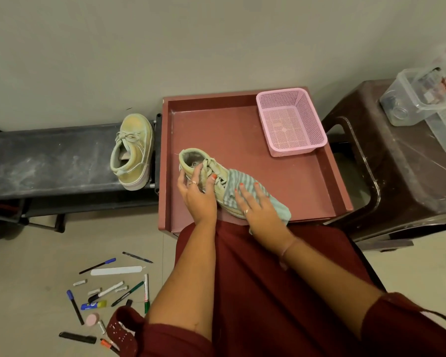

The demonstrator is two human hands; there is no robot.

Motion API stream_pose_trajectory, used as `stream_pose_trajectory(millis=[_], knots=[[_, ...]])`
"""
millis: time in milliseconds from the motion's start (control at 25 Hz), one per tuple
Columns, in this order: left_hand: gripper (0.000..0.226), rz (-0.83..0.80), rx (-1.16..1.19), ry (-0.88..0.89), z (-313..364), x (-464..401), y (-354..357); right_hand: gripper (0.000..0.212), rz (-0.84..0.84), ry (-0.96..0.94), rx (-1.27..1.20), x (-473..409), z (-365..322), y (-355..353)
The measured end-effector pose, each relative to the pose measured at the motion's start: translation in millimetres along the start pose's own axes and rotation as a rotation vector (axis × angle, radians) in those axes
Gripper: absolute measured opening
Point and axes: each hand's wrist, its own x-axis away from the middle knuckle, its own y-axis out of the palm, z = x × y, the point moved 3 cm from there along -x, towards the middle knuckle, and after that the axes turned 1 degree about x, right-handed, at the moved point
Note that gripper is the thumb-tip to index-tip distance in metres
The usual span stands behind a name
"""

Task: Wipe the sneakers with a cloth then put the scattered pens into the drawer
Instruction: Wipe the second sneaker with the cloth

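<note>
Head view: you are looking down at a red drawer [307,181] in the middle of the frame, pulled out, with a pink basket [291,122] in its upper right corner.
Sneaker in work: the sneaker [206,173] is lying inside the drawer, at its lower left part, toe pointing to the lower right.
Left hand: your left hand [196,194] is gripping the sneaker at the collar and laces, the thumb curled over the heel rim.
Right hand: your right hand [258,207] is pressing the striped cloth [245,186] flat on the toe, fingers straight.
Second sneaker: the other sneaker [133,150] is resting on the black shoe rack [49,161] at the left, just beside the drawer.
Pens: the scattered pens [108,292] are lying on the floor at the lower left, not yet collected.
Handling, sneaker: it looks light, with soft canvas upper and stiffer sole; you are doing well to hold it at the heel collar, because the toe is giving way under pressure.
Handling, cloth: soft and limp, probably sliding easily; keep the whole palm on it.
Handling, pens: thin, hard, rolling easily; pinch each at the middle of the barrel.
</note>
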Motion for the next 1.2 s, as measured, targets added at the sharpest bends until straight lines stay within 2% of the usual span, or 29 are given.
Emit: stream_pose_trajectory(millis=[120,240,360,480,560,640,760,880,1000,1080,1200], knots=[[0.04,-0.008,-0.011,0.001,0.9,1.6,1.4,0.063,0.033,0.033,0.15,30.2,0.0,30.1],[0.042,-0.016,-0.052,0.012,1.8,2.0,0.9,0.072,0.04,0.078,0.108,23.2,-4.8,-3.0],[0.043,-0.04,-0.085,0.015,2.4,2.2,-1.4,0.086,-0.083,0.161,-0.174,-17.0,2.4,-29.0],[0.045,-0.051,-0.1,0.013,3.7,1.8,-2.6,0.08,-0.276,0.145,-0.358,-45.4,20.8,-38.4],[0.046,-0.054,-0.098,0.011,4.4,2.4,-3.2,0.071,-0.301,0.247,-0.467,-59.7,28.0,-41.3],[0.046,-0.054,-0.102,0.002,4.5,2.4,-2.4,0.061,-0.237,0.342,-0.515,-80.2,23.0,-42.4],[0.048,-0.048,-0.127,0.012,4.2,0.6,-2.1,0.05,-0.102,0.34,-0.548,-103.9,-6.9,-41.9],[0.047,-0.04,-0.146,0.008,2.4,-1.3,-2.3,0.063,0.035,0.179,-0.513,-85.6,-18.6,-45.0],[0.046,-0.033,-0.127,0.016,-0.1,-1.5,-2.3,0.072,0.054,0.009,-0.25,-49.8,-4.5,-37.8],[0.045,-0.035,-0.114,0.005,0.5,-0.9,-1.6,0.068,0.038,0.07,-0.179,-47.5,7.9,-35.1],[0.046,-0.046,-0.116,-0.001,2.3,-0.2,-1.4,0.054,0.006,0.268,-0.45,-84.9,11.2,-38.5]])
